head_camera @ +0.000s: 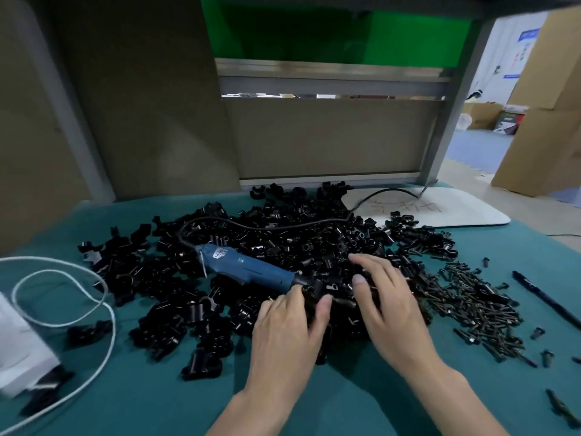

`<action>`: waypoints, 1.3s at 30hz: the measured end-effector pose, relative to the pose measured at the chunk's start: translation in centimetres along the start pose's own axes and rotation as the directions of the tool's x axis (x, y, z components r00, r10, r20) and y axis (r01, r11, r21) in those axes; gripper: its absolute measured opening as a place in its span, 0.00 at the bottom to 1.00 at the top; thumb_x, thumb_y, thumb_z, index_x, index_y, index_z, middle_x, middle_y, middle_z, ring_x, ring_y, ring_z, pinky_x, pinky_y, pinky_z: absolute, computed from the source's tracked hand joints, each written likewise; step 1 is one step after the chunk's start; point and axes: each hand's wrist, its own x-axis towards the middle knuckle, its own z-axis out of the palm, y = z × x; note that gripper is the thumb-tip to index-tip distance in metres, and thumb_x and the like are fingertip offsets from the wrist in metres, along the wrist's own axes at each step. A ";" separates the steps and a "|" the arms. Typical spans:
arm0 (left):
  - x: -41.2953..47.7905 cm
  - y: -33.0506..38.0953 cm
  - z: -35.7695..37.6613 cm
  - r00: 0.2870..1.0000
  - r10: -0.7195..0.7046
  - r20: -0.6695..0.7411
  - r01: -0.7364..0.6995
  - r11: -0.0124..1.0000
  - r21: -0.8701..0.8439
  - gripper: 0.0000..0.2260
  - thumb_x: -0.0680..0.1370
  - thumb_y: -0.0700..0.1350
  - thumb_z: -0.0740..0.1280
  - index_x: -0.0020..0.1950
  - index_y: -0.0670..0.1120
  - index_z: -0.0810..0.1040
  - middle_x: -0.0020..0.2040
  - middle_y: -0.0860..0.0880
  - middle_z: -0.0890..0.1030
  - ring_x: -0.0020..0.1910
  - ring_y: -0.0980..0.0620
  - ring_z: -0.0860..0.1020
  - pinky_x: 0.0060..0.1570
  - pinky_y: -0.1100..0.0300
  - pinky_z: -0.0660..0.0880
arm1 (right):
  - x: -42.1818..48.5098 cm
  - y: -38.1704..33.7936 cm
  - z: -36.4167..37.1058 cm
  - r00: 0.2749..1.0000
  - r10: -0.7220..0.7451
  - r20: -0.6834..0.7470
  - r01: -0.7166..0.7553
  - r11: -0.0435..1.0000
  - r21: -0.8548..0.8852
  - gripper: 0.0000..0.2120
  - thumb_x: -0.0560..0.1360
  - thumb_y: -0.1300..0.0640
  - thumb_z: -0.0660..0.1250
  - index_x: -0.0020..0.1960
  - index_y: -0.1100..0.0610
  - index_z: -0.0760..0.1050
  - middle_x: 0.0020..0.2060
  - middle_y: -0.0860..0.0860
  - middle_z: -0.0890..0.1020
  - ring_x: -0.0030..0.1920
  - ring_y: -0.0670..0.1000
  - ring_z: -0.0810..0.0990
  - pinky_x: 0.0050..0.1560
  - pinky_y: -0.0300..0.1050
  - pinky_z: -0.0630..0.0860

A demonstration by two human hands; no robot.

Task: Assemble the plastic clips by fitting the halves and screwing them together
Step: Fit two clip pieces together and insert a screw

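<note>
Teal-covered counter [157, 388] fills the lower view, with brown board panels standing behind it. A broad heap of black plastic clip halves [283, 234] is spread over the middle of the counter, from the rear edge down to the wrists; stray pieces lie out to the left. A smaller heap of dark screws [471, 309] sits just right of the clips and touches their edge. A white pad [456, 212] lies at rear right, partly under the clips; it has faint handwritten marks, not legible. A white cable [107, 309] loops across the left side. A blue electric screwdriver [251, 269] lies on top of the clips, nose toward the hands, and its black cord [251, 223] arcs back over the pile to the rear right. The label near its rear end [220, 253] is too blurred to read. The right hand [390, 306] is palm down on the clips beside the screws, its fingers [364, 261] straight and spread wide, tips resting on the pieces and gripping nothing that can be seen. The left hand [286, 328] is palm down just beside it, with fingers [295, 294] bent into the clips at the screwdriver's nose and the thumb out toward the right hand. Whether they pinch a piece cannot be told. Clip halves lie directly under and between both hands. A black pen [547, 303] lies at far right, apart from the screws.
</note>
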 end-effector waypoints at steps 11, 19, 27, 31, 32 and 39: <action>4.7 -1.5 -6.6 0.856 0.084 0.509 -0.080 0.996 -0.031 0.06 0.82 0.54 0.65 0.57 0.56 0.77 0.55 0.56 0.82 0.55 0.55 0.80 0.54 0.57 0.75 | -1.4 -3.2 3.1 0.982 0.144 0.123 -0.189 0.805 0.562 0.12 0.77 0.46 0.65 0.58 0.34 0.79 0.52 0.41 0.85 0.53 0.43 0.84 0.52 0.31 0.77; 6.4 -9.7 -16.2 0.845 -0.469 0.256 0.382 0.865 0.324 0.13 0.82 0.51 0.66 0.65 0.50 0.75 0.60 0.49 0.80 0.55 0.50 0.77 0.55 0.57 0.72 | -3.2 -5.4 3.4 0.946 0.218 0.238 -0.321 0.719 0.617 0.11 0.73 0.42 0.68 0.56 0.36 0.81 0.41 0.47 0.83 0.40 0.43 0.80 0.42 0.36 0.77; 5.6 -11.2 -13.4 0.674 -0.597 0.435 0.401 0.790 0.464 0.23 0.80 0.61 0.65 0.70 0.51 0.71 0.67 0.48 0.75 0.65 0.46 0.74 0.60 0.57 0.71 | -3.2 -5.4 3.3 0.922 0.252 0.295 -0.386 0.671 0.633 0.12 0.79 0.55 0.71 0.55 0.38 0.83 0.36 0.48 0.83 0.36 0.43 0.80 0.40 0.36 0.78; 5.8 -10.6 -12.1 0.717 -0.573 0.397 0.380 0.799 0.466 0.27 0.77 0.71 0.59 0.69 0.57 0.73 0.71 0.45 0.69 0.71 0.42 0.66 0.70 0.44 0.68 | -2.6 -5.0 3.2 0.909 0.309 0.280 -0.412 0.554 0.724 0.12 0.71 0.47 0.72 0.54 0.42 0.84 0.45 0.50 0.86 0.42 0.52 0.85 0.44 0.41 0.81; 5.8 -10.2 -11.7 0.718 -0.563 0.411 0.367 0.807 0.463 0.27 0.77 0.71 0.59 0.70 0.58 0.73 0.72 0.45 0.67 0.73 0.42 0.64 0.70 0.44 0.67 | -2.5 -4.9 3.2 0.903 0.325 0.280 -0.418 0.516 0.748 0.12 0.70 0.47 0.72 0.54 0.43 0.84 0.47 0.50 0.87 0.44 0.53 0.86 0.45 0.41 0.82; 5.9 -8.6 -11.7 0.795 -0.423 0.436 0.209 0.864 0.457 0.10 0.81 0.57 0.63 0.53 0.52 0.77 0.53 0.53 0.76 0.61 0.48 0.72 0.56 0.52 0.73 | -2.2 -4.5 2.9 0.881 0.359 0.307 -0.441 0.392 0.807 0.18 0.67 0.46 0.75 0.56 0.46 0.85 0.50 0.51 0.87 0.50 0.56 0.87 0.47 0.44 0.83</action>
